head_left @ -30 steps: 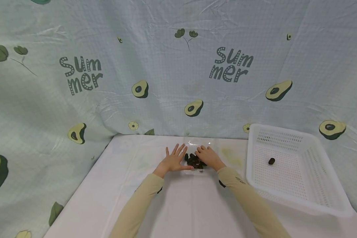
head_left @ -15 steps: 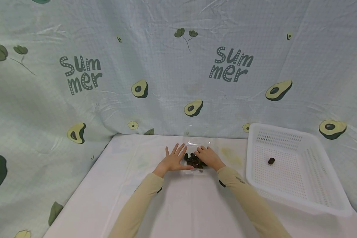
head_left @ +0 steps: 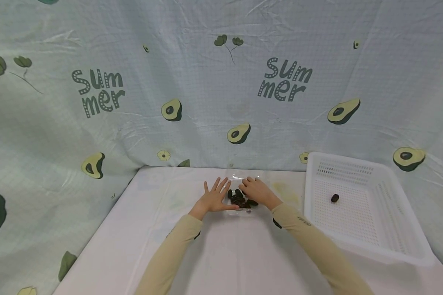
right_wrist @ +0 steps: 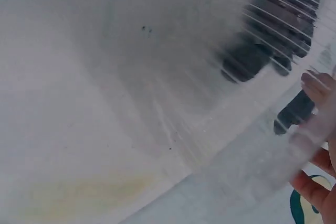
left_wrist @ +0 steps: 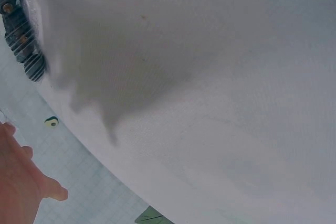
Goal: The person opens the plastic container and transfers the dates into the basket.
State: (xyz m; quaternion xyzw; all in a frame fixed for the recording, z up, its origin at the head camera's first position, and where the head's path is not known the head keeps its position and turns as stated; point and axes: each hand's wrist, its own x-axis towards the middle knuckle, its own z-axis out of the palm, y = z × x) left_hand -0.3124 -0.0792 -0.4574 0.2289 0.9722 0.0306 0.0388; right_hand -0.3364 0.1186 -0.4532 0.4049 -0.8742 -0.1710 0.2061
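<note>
A clear plastic box (head_left: pixel 243 209) with several dark, wrinkled, date-like fruits (head_left: pixel 240 200) stands near the table's back edge. Fingers spread, my left hand (head_left: pixel 212 200) lies along the box's left side, its thumb at the front rim. The left wrist view catches part of this hand (left_wrist: pixel 23 182), with dark fruits (left_wrist: pixel 22 38) behind the ribbed plastic. My right hand (head_left: pixel 259 191) reaches over the box's right side with bent fingers. In the right wrist view, a dark date (right_wrist: pixel 295 113) sits between its thumb and fingers, seen through the clear wall, apart from the pile (right_wrist: pixel 281 22).
At the right stands a large white plastic basket (head_left: pixel 354 241) with one dark date (head_left: pixel 334 198) on its floor. A hanging sheet (head_left: pixel 203 65) printed with avocados rises right behind the white table (head_left: pixel 225 254).
My right hand has moved slightly back and up from the pile, uncovering dark fruits at the box's right side. The left hand keeps its place. The head view has shifted a little.
</note>
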